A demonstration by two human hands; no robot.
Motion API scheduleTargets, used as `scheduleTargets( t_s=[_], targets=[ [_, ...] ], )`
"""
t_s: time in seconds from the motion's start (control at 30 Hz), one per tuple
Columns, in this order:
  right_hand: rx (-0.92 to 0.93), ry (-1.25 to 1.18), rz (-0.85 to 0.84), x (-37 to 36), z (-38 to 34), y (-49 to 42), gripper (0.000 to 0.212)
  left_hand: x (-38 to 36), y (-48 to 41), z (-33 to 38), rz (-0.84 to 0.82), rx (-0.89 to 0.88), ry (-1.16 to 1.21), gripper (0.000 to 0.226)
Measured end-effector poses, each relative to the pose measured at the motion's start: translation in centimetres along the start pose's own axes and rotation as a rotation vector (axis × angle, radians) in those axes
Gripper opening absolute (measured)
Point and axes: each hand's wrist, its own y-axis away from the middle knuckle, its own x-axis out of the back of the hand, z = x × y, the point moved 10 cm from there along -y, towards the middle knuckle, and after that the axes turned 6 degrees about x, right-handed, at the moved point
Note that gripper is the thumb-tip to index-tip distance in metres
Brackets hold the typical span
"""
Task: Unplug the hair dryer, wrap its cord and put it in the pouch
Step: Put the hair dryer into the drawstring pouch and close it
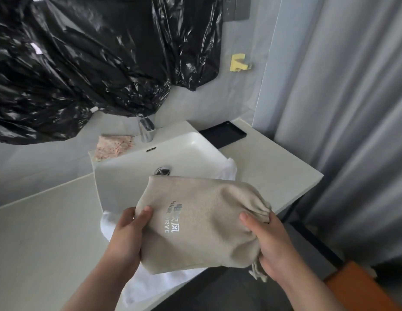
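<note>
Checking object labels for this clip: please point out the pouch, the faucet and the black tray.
pouch (202,223), head view, on its printed front face.
faucet (147,131), head view, on its chrome body.
black tray (223,134), head view, on its bare floor.

Your beige fabric drawstring pouch (202,223) carries shiny silver lettering. From it, at 12 o'clock is a plain white ceramic basin (173,153). At 11 o'clock lie a pale pink speckled cloth (112,147) and, higher, glossy black crinkled plastic sheeting (72,63). At 1 o'clock are a matte black rectangular tray (224,134) and a yellow plastic wall hook (238,62). There is a grey pleated curtain (352,108) at 3 o'clock and a white soft towel (150,286) at 6 o'clock.
</note>
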Motion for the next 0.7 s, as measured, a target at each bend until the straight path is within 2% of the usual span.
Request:
scheduleTargets(
  t_s=[0.17,0.3,0.43,0.6,0.7],
  targets=[
    [0.004,-0.011,0.059,1.6,0.0,-6.2,0.049,-3.2,-4.7,0.5,0.035,0.002,0.011,0.024],
    [0.040,0.075,0.171,3.9,-1.1,-12.9,0.041,-7.2,-9.7,0.9,0.039,0.020,0.040,0.020],
    [0.086,0.229,0.203,5.7,-3.7,-18.1,0.057,-11.6,-13.7,1.7,0.043,0.053,0.084,0.019],
    [0.094,0.264,0.201,7.6,-6.2,-22.8,0.056,-16.1,-17.1,3.1,0.037,0.077,0.128,0.019],
    [0.091,0.263,0.222,9.1,-7.4,-26.0,0.045,-18.7,-18.5,3.7,0.050,0.064,0.120,0.023]
  ],
)
